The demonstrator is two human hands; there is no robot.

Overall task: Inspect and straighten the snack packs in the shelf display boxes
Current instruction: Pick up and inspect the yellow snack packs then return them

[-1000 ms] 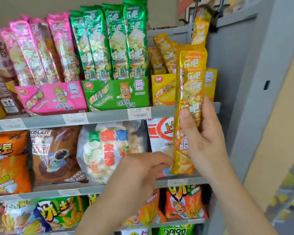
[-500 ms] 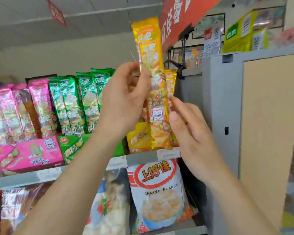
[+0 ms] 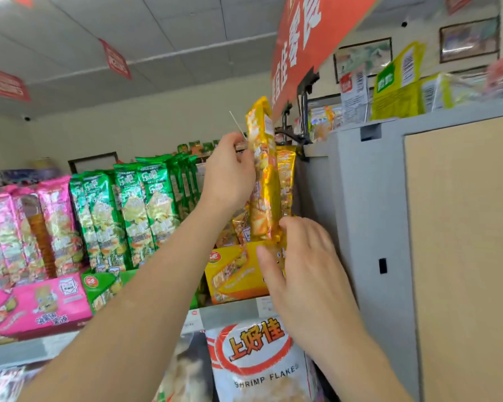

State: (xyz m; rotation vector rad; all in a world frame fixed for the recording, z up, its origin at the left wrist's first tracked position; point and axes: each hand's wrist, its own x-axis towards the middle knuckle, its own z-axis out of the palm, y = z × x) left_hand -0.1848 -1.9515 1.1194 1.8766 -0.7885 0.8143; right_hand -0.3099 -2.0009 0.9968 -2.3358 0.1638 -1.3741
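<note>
Head view: yellow snack pack [image 3: 263, 169] upright

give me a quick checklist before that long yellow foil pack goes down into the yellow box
1. Left hand grips the long yellow foil snack pack at mid-height: ok
2. Right hand at the pack's bottom end, firm grip: cannot tell
3. Pack held roughly upright: ok
4. Pack's bottom end above the yellow cardboard display box: ok
5. Free slot in the box: cannot tell, it is hidden from view
</note>
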